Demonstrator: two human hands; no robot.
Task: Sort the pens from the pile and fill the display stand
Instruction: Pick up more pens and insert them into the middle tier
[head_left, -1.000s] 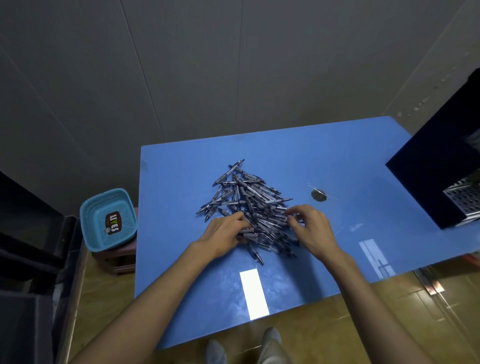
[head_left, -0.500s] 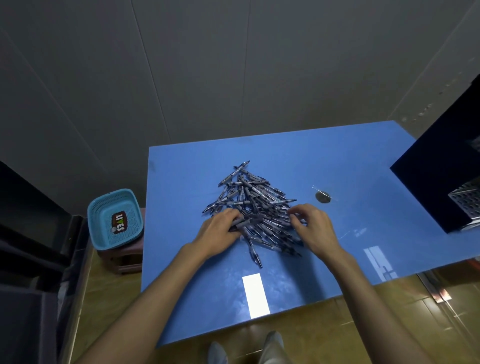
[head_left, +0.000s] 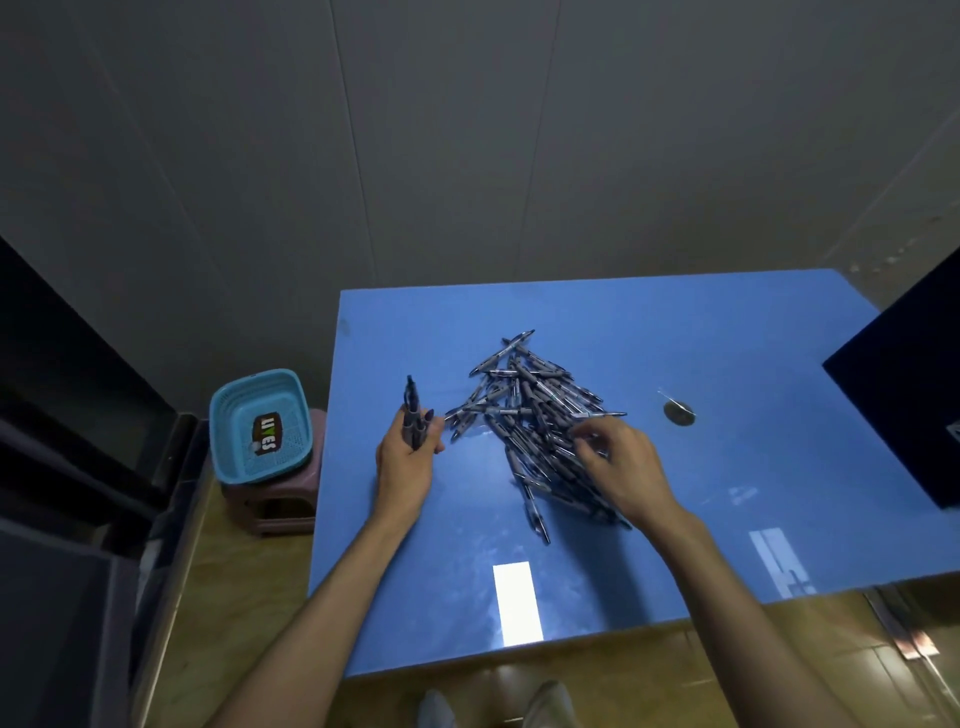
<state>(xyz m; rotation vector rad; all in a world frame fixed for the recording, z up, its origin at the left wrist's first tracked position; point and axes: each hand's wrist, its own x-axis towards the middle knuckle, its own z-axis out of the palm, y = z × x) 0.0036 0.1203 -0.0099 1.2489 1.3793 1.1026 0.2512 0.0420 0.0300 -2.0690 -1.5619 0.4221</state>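
A loose pile of dark pens (head_left: 530, 415) lies in the middle of the blue table (head_left: 727, 338). My left hand (head_left: 408, 462) is left of the pile and grips a small bunch of pens (head_left: 413, 410) that point up and away from me. My right hand (head_left: 621, 462) rests on the pile's right side, its curled fingertips pinching among the pens there. The black display stand (head_left: 904, 395) is cut off at the right edge of the view.
A turquoise plastic basket (head_left: 260, 423) sits on a small pink stool (head_left: 280, 499) left of the table. A small round dark object (head_left: 679, 414) lies on the table right of the pile. Dark furniture fills the left edge.
My left hand has lifted out of the pile and moved left with a few pens held upright. My right hand stays on the pile's right side. The view has shifted left.
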